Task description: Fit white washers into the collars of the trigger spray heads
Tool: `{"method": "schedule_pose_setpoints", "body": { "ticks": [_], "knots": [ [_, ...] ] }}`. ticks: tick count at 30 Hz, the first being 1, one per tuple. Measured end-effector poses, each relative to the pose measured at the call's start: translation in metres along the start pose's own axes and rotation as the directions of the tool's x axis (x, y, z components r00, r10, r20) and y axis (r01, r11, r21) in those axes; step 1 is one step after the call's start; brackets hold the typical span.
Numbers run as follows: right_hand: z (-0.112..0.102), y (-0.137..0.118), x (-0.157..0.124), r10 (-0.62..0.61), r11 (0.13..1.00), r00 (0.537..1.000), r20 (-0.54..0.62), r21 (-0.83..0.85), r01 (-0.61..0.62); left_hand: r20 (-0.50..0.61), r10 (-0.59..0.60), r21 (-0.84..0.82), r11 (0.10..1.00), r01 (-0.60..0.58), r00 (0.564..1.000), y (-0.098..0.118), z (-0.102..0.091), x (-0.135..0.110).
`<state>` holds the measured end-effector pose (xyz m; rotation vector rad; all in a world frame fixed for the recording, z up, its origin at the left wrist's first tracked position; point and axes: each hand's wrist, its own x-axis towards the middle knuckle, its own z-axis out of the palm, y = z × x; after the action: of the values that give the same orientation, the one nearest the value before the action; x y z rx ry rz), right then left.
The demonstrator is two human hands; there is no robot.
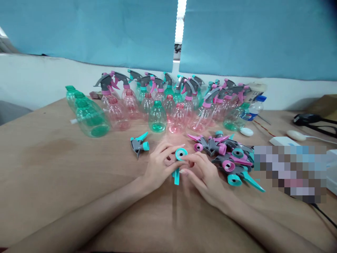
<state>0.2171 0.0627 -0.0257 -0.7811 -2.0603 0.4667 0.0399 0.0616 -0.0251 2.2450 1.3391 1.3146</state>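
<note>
Above the middle of the table, my left hand (159, 163) is closed around a trigger spray head with a teal collar (181, 154). Its round opening faces me, and its teal trigger (176, 177) points down below my thumb. My right hand (204, 172) meets it from the other side, fingertips on the collar and thumb close below. My fingers hide most of the spray head's body. A loose grey and teal spray head (139, 144) lies left of my hands. To the right is a pile of pink, teal and grey spray heads (228, 166).
Behind my hands stand open green bottles (157, 117) and pink bottles (177, 119). Further back are several bottles with spray heads fitted (189, 91). At right are a blue-capped bottle (256, 107), a white oval object (246, 131), cables and a pixelated patch.
</note>
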Motion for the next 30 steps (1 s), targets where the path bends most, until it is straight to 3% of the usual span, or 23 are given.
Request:
{"method": "schedule_pose_setpoints", "body": {
  "ticks": [4,9,13,16,18,22,24,27,30],
  "knots": [
    [0.002,0.003,-0.004,0.103,0.984,0.992,-0.068,0.154,-0.092,0.002,-0.041,-0.002,0.999,0.041,0.999,0.001,-0.001,0.002],
    [0.006,0.013,-0.004,0.158,0.977,0.979,-0.13,0.166,-0.136,-0.043,-0.205,-0.071,0.977,0.202,0.978,0.005,-0.006,0.009],
    [0.008,0.019,0.0,0.223,0.964,0.969,-0.106,0.174,-0.203,-0.086,-0.267,-0.06,0.963,0.263,0.96,0.011,-0.027,0.015],
    [0.007,0.016,0.001,0.218,0.966,0.975,-0.048,0.153,-0.209,-0.06,-0.224,0.067,0.971,0.227,0.973,0.014,-0.058,0.015],
    [0.006,0.011,0.001,0.198,0.972,0.98,-0.001,0.126,-0.196,-0.017,-0.13,0.224,0.966,0.13,0.991,0.012,-0.082,0.014],
    [0.005,0.002,0.002,0.161,0.986,0.986,0.035,0.03,-0.163,0.012,0.065,0.511,0.857,-0.062,0.998,-0.005,-0.114,0.004],
    [0.005,-0.001,0.003,0.137,0.991,0.99,0.033,-0.006,-0.137,0.073,0.062,0.576,0.812,-0.093,0.995,-0.016,-0.115,-0.003],
    [0.006,-0.001,0.005,0.106,0.994,0.993,0.052,-0.036,-0.105,0.24,-0.074,0.605,0.791,-0.09,0.968,-0.027,-0.101,-0.012],
    [0.007,0.002,0.005,0.104,0.994,0.992,0.075,-0.043,-0.101,0.256,-0.111,0.663,0.743,-0.091,0.96,-0.029,-0.086,-0.017]
  ]
}}
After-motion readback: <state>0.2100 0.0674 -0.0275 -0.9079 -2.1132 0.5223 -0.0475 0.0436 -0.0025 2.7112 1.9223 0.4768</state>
